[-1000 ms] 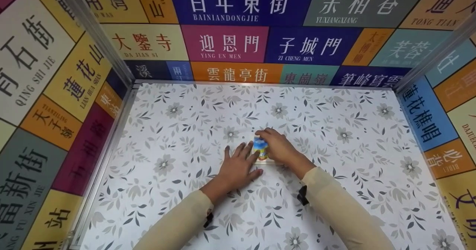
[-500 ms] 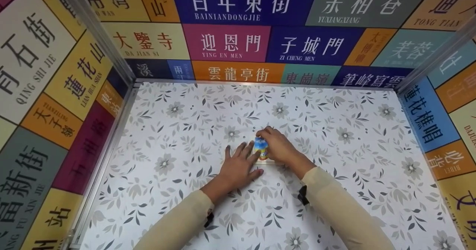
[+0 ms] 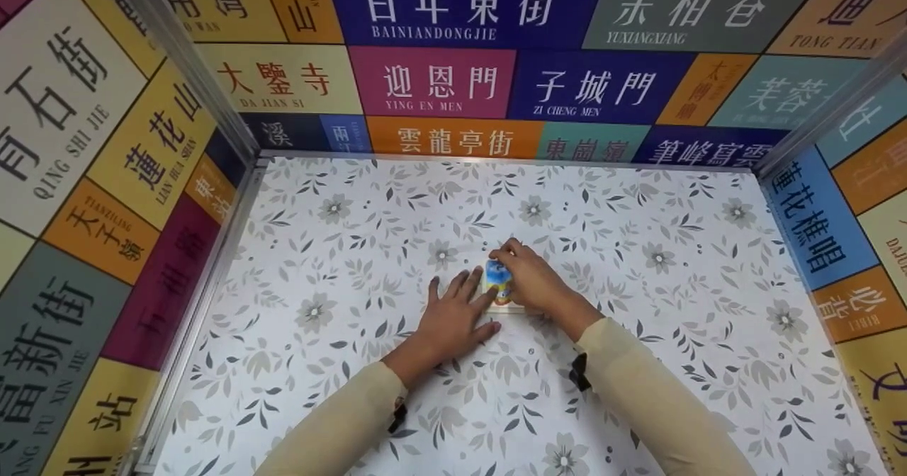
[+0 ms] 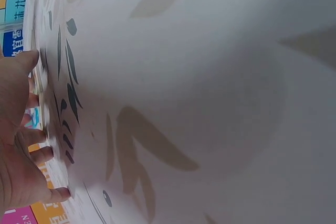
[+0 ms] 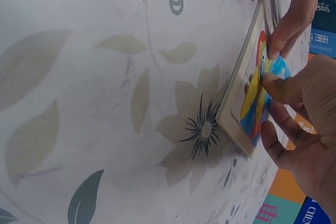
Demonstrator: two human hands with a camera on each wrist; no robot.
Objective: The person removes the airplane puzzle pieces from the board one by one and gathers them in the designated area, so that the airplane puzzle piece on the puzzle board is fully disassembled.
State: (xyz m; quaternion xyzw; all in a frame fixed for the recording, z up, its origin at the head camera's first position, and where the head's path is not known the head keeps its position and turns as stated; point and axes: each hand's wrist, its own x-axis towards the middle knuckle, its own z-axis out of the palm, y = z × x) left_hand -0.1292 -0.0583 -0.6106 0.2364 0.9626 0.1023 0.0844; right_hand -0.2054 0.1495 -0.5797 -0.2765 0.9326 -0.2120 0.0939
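Observation:
A small wooden picture puzzle (image 3: 498,272) with blue, yellow and red parts lies on the table between the hands. Its pale frame (image 5: 234,129) shows in the right wrist view. My right hand (image 3: 533,278) covers the puzzle's right side, thumb and curled fingers pinching a bright blue and yellow piece (image 5: 281,67) over the board. My left hand (image 3: 453,314) lies with fingers spread, its index finger and nearby fingertips on the puzzle's left edge. In the left wrist view, that hand (image 4: 16,140) rests on the tabletop with the puzzle mostly hidden behind it.
A white tabletop (image 3: 368,249) with grey flowers and leaves surrounds the puzzle. Walls of coloured street-name panels (image 3: 432,83) enclose the back and both sides, with metal rails (image 3: 177,320) along the edges.
My right hand has shifted very slightly over the puzzle, its fingers still at the top and right side. My left hand and the puzzle keep their places.

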